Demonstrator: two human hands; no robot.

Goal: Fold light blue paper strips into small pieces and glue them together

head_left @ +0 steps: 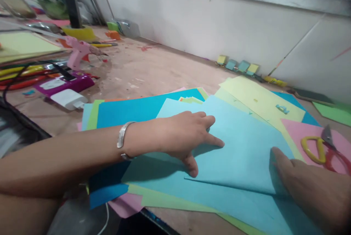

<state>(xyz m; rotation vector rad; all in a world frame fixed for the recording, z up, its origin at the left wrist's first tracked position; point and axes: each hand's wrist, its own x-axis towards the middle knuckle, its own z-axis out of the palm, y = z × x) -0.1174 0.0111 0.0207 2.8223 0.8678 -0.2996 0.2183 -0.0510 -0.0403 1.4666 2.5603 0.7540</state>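
A light blue paper sheet (241, 143) lies with one straight edge folded or overlapping on a larger light blue sheet (219, 198). My left hand (192, 132) reaches across from the left, fingers spread, resting on or just over the light blue paper. Around its wrist is a silver cuff bracelet (124, 138). From the right comes my right hand (312, 183), its thumb stretched out over the paper's right part; its other fingers are hidden. Beneath are a dark blue sheet (123, 114) and green sheets (170, 199). Scissors (326, 147) with yellow and red handles lie beside my right hand.
Pale yellow paper (257, 96) holds small scraps behind the blue sheets. Small paper-covered blocks (237, 65) line the wall. At left are a pink glue gun (78, 52), a purple power strip (65, 83) and a white charger (69, 99). The table's front edge (159, 220) is near.
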